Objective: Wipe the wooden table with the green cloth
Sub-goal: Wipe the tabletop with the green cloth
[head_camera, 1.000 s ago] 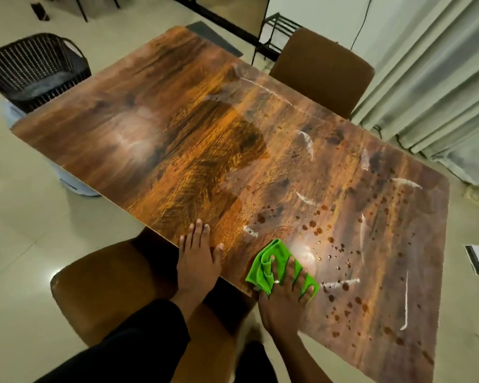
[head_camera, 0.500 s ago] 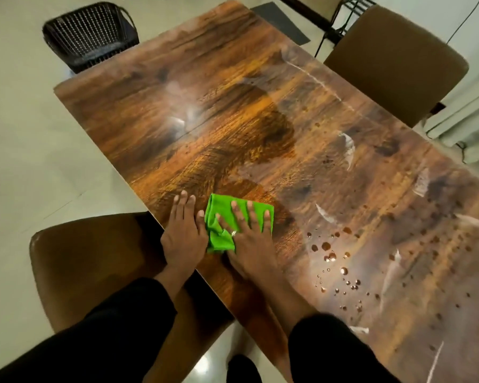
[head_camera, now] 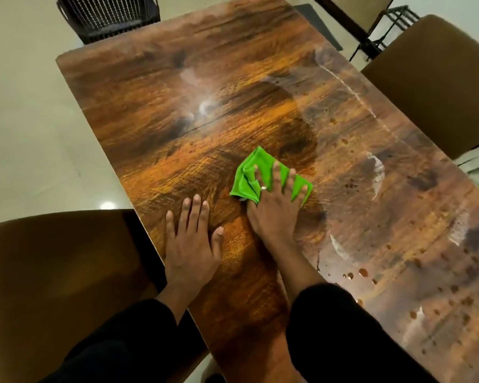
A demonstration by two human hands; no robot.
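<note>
A glossy wooden table (head_camera: 177, 128) fills most of the head view. A bunched green cloth (head_camera: 249, 178) lies on it near the middle. My right hand (head_camera: 274, 208) presses flat on the cloth, its fingers spread over it. My left hand (head_camera: 190, 241) rests flat on the bare wood by the near edge, fingers apart, holding nothing. Water drops and white smears (head_camera: 376, 175) cover the right part of the table; the left part looks dry.
A brown chair (head_camera: 53, 272) stands at the near left edge, under my left arm. Another brown chair (head_camera: 440, 78) stands at the far side, right. A black wicker chair (head_camera: 108, 15) is at the table's far end. Pale tiled floor surrounds the table.
My right hand has slid the cloth from the wet right part towards the left and then farther up the table. My left hand stayed flat by the near edge. The camera has moved closer.
</note>
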